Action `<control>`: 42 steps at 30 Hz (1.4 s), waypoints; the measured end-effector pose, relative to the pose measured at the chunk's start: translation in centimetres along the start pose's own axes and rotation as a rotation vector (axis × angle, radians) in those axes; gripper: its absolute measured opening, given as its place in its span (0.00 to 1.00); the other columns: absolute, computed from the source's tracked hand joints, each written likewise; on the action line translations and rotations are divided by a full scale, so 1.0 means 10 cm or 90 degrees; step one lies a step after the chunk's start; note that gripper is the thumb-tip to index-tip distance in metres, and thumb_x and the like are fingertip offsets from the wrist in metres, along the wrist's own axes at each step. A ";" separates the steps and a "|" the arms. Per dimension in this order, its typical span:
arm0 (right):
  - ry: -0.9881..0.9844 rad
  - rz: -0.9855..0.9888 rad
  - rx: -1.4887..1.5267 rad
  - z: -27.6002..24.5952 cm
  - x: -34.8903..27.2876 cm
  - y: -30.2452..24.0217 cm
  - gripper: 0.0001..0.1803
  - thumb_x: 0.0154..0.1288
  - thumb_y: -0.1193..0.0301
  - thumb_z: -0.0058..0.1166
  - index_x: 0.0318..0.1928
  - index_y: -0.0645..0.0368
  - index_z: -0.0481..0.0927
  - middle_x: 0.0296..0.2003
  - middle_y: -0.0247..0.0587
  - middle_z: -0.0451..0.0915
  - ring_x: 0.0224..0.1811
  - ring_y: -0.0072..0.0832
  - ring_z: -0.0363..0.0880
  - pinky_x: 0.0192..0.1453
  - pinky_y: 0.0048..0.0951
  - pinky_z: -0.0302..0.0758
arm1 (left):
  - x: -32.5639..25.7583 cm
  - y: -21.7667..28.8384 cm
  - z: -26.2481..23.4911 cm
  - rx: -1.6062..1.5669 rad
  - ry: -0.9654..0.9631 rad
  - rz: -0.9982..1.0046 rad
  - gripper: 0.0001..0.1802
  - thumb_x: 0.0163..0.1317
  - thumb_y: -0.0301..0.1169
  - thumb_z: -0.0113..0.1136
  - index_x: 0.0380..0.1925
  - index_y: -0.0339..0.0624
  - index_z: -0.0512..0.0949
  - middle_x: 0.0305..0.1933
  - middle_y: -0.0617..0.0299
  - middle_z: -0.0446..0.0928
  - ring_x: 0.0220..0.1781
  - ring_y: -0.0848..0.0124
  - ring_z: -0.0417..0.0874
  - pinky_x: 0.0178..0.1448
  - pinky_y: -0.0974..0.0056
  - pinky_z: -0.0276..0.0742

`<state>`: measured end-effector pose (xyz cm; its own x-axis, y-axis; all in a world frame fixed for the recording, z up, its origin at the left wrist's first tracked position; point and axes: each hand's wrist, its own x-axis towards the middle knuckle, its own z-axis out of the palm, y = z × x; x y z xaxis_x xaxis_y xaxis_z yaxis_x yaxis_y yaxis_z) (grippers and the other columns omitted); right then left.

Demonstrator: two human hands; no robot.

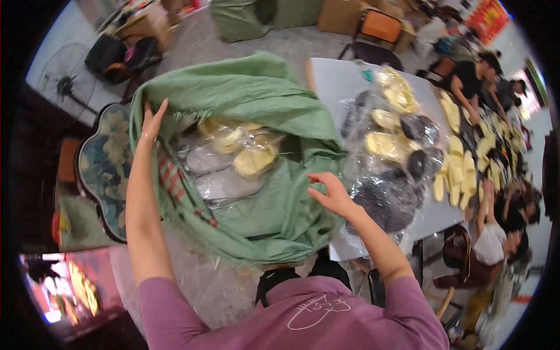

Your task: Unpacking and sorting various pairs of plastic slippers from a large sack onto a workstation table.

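Note:
A large green woven sack [233, 96] stands in front of me with its mouth spread wide. Inside it lie clear plastic packs of slippers, some yellow [255, 159] and some light grey [224, 185]. My left hand [153, 122] rests against the sack's left inner side, thumb apart and fingers stretched along the cloth. Over the right part of the sack hovers my right hand [330, 193], fingers apart and slightly bent, with nothing in them. Just right of it, more plastic-wrapped slippers, yellow [385, 144] and dark [382, 204], are heaped on a white table [326, 87].
Loose yellow slippers [458, 169] cover the table's far right, where several people work, one in a black shirt [466, 79]. A flowered chair back [108, 157] and a standing fan [65, 86] are at left. Behind are an orange-backed chair [380, 26] and green sacks [242, 17].

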<state>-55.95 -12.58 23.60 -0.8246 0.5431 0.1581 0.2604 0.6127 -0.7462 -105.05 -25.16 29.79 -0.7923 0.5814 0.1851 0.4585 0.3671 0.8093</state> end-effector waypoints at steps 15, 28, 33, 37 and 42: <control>-0.123 0.560 0.781 1.68 1.18 -0.03 0.47 0.55 0.43 0.50 0.66 0.33 0.34 0.67 0.37 0.42 0.65 0.50 0.49 0.57 0.64 0.54 | -0.74 -0.89 0.56 0.226 0.220 0.071 0.23 0.58 0.36 0.50 0.49 0.29 0.67 0.49 0.41 0.70 0.53 0.48 0.68 0.58 0.55 0.63; 0.162 0.552 1.055 2.06 1.37 -0.14 0.39 0.56 0.50 0.55 0.63 0.37 0.50 0.60 0.38 0.61 0.59 0.42 0.63 0.53 0.54 0.63 | -1.44 -0.70 1.35 0.285 0.012 0.196 0.18 0.48 0.33 0.60 0.42 0.45 0.78 0.45 0.47 0.72 0.46 0.52 0.74 0.49 0.56 0.71; 0.077 0.573 0.885 1.67 1.44 -0.48 0.55 0.50 0.44 0.57 0.67 0.34 0.31 0.68 0.37 0.40 0.67 0.46 0.46 0.55 0.70 0.51 | -1.75 -0.47 1.32 0.113 -0.012 0.276 0.10 0.49 0.23 0.56 0.34 0.40 0.78 0.38 0.52 0.72 0.42 0.55 0.75 0.44 0.58 0.72; 0.374 0.663 0.689 2.10 1.61 0.21 0.48 0.48 0.59 0.65 0.66 0.46 0.49 0.62 0.41 0.58 0.61 0.41 0.59 0.60 0.50 0.57 | -1.84 -0.22 1.71 0.056 -0.050 0.335 0.10 0.47 0.19 0.53 0.32 0.36 0.77 0.35 0.52 0.73 0.39 0.55 0.74 0.43 0.58 0.71; 0.329 0.625 0.543 2.04 1.46 -0.22 0.56 0.38 0.57 0.69 0.66 0.53 0.50 0.57 0.61 0.55 0.58 0.46 0.59 0.59 0.36 0.62 | -2.05 -0.10 1.30 0.123 -0.153 0.304 0.10 0.46 0.16 0.51 0.31 0.35 0.75 0.34 0.52 0.69 0.37 0.54 0.73 0.41 0.57 0.70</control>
<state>-78.82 -17.73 14.37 -0.1617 0.8035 -0.5730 0.0802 -0.5680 -0.8191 -83.99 -28.02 17.88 -0.3759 0.8558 0.3553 0.8267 0.1364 0.5459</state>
